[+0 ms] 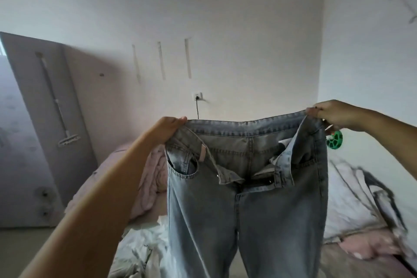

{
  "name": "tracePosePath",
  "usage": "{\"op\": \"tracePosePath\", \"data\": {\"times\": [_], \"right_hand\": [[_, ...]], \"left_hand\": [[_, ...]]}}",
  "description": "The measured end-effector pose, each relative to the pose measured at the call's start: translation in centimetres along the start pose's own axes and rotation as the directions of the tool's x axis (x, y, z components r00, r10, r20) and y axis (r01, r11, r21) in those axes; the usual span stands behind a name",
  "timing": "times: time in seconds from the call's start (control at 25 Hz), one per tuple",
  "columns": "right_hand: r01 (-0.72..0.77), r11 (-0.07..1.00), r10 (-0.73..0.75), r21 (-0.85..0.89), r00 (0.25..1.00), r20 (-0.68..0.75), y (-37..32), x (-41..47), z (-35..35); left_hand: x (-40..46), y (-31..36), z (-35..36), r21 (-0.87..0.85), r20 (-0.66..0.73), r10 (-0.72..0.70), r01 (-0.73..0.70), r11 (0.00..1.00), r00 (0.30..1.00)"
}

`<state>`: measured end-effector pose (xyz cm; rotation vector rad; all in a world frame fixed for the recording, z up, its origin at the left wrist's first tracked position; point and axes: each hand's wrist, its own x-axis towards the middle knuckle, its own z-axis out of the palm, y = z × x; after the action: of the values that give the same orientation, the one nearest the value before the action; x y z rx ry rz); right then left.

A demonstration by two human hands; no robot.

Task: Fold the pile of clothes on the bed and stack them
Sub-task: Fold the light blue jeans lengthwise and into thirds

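Gripping one pair of jeans (246,187), waistband spread: left hand (168,130), right hand (334,115).

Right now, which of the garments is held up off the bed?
The light blue denim jeans, gripped at the waistband by the left hand and right hand. The pink quilted garment and white crumpled clothes lie on the bed.

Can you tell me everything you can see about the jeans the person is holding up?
The jeans are light blue, faded denim, held up in the air above the bed. The left hand and right hand each grip one end of the waistband, stretching it wide. The fly is open and its flaps fold outward. A front pocket and belt loops show. Both legs hang straight down, out of the picture.
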<state>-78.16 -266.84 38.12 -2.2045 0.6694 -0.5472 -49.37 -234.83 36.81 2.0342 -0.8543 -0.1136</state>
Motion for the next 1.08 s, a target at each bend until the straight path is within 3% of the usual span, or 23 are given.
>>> {"op": "tracePosePath", "data": {"times": [0.12, 0.2, 0.36, 0.44, 0.52, 0.6, 0.72, 0.92, 1.08], "right_hand": [[-0.1, 0.995, 0.098, 0.026, 0.993, 0.073, 4.4, -0.5, 3.1], [-0.154, 0.988, 0.154, 0.001, 0.983, 0.098, 7.8, -0.1, 5.4], [-0.197, 0.98, 0.198, -0.019, 0.974, 0.106, 12.3, 1.2, 9.4], [-0.237, 0.97, 0.243, -0.058, 0.959, 0.144, 13.5, 2.0, 11.2], [-0.334, 0.932, 0.358, -0.137, 0.907, 0.221, 15.3, 2.8, 13.8], [-0.399, 0.89, 0.45, -0.222, 0.85, 0.275, 17.5, 2.9, 16.8], [-0.458, 0.854, 0.514, -0.248, 0.815, 0.266, 21.9, 2.9, 21.4], [-0.421, 0.867, 0.483, -0.269, 0.842, 0.241, 31.5, 5.2, 28.8], [-0.457, 0.861, 0.491, -0.223, 0.862, 0.127, 39.5, 11.0, 34.1]], "left_hand": [[-1.4, -4.1, 3.3, -0.081, 0.108, -0.097, 0.106, 0.991, 0.989], [-2.1, -6.7, 6.0, -0.093, 0.109, -0.137, 0.147, 0.985, 0.985], [-1.8, -11.8, 9.2, -0.004, 0.215, -0.148, 0.152, 0.988, 0.965], [-1.5, -14.8, 9.9, -0.002, 0.395, -0.248, 0.271, 0.963, 0.885], [-1.2, -18.3, 11.1, 0.027, 0.585, -0.329, 0.387, 0.922, 0.742], [-0.9, -22.1, 13.0, 0.129, 0.665, -0.381, 0.403, 0.906, 0.643], [-0.5, -27.9, 17.7, 0.176, 0.638, -0.4, 0.381, 0.908, 0.658], [2.3, -35.5, 26.8, 0.146, 0.501, -0.41, 0.393, 0.908, 0.762], [7.8, -40.5, 34.1, 0.116, 0.36, -0.517, 0.512, 0.851, 0.777]]}}
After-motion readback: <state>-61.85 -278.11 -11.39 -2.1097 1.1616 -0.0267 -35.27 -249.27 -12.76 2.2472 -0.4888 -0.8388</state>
